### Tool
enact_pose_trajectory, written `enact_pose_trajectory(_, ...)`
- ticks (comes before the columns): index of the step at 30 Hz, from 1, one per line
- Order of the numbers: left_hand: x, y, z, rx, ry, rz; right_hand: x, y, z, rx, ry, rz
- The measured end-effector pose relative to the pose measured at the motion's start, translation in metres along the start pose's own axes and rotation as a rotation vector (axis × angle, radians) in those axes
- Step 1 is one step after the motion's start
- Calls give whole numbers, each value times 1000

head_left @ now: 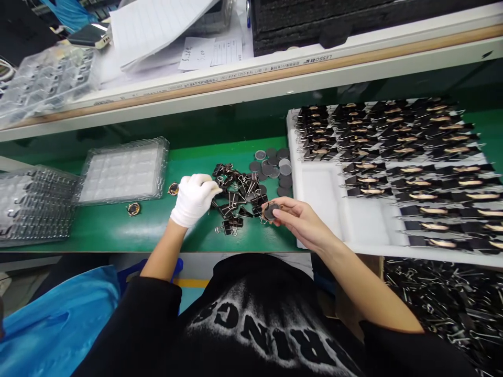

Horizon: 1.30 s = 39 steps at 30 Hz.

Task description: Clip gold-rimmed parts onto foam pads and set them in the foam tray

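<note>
My right hand (301, 220) is bare and pinches a round part with a dark disc on it and a brownish rim (271, 211) between thumb and fingers. My left hand (195, 196) wears a white glove. Its fingers are drawn together at the left edge of a pile of black binder clips (232, 198); whatever they hold, if anything, is hidden. Behind the right hand lie several loose dark grey discs (268, 169). One small round gold-rimmed part (173, 188) sits just left of the glove, and another gold-rimmed part (133, 209) lies farther left.
On the right, a white foam tray (320, 204) carries rows of clipped parts (408, 141). Clear plastic trays (121, 170) lie at left beside a taller tray stack (35, 204). A shelf edge (236, 78) crosses behind. Many binder clips (451, 303) fill a space below right.
</note>
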State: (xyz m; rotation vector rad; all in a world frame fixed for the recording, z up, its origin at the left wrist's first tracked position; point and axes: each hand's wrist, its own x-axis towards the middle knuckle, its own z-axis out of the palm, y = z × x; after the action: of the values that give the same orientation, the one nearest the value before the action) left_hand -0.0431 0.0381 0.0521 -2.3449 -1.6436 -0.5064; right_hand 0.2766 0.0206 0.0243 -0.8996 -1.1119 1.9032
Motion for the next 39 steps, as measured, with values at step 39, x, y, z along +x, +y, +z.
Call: enact_pose_trajectory(39, 20, 125, -14, -828, -459, -283, -2, -13, 11, 331, 302, -83)
